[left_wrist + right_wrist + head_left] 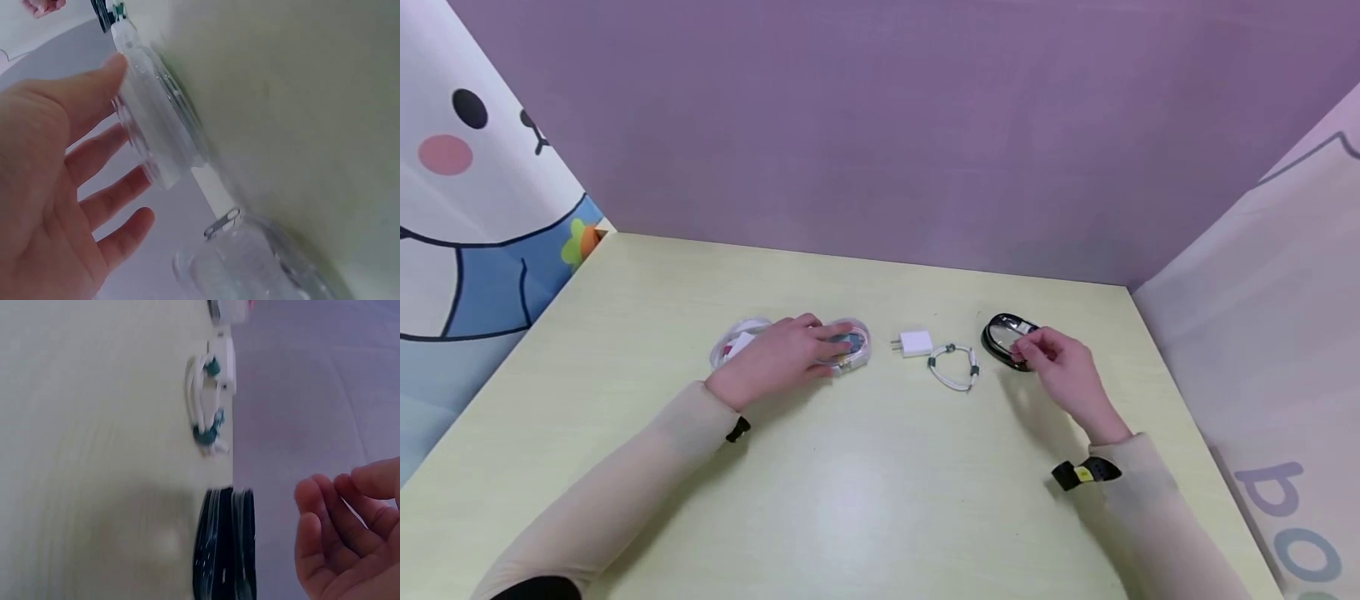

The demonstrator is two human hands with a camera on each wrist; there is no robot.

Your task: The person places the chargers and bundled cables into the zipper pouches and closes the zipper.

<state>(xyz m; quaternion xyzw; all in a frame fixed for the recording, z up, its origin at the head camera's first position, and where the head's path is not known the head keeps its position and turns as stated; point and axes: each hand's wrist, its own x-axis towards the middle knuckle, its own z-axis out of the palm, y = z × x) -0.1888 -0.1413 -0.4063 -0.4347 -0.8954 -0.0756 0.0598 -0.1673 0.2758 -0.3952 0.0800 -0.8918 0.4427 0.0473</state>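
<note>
My left hand (782,354) rests over a small round clear pouch (861,348), fingers spread across its top. The left wrist view shows my thumb at the side of that clear pouch (164,125). Beside it, partly under my wrist, lies a second clear pouch (721,348) with something white inside; a metal zipper pull (222,224) shows on it. My right hand (1063,371) hovers over a black-rimmed round pouch (992,340) with a clear top. Its fingers are loosely curled with nothing between them, apart from the black pouch (225,550) in the right wrist view.
Between the hands lie a white plug charger (915,343), prongs facing left, and a coiled white cable (953,386) with dark green ties. All sit on a pale wooden table (850,500). A purple cloth (880,133) hangs behind it, printed cloths at both sides.
</note>
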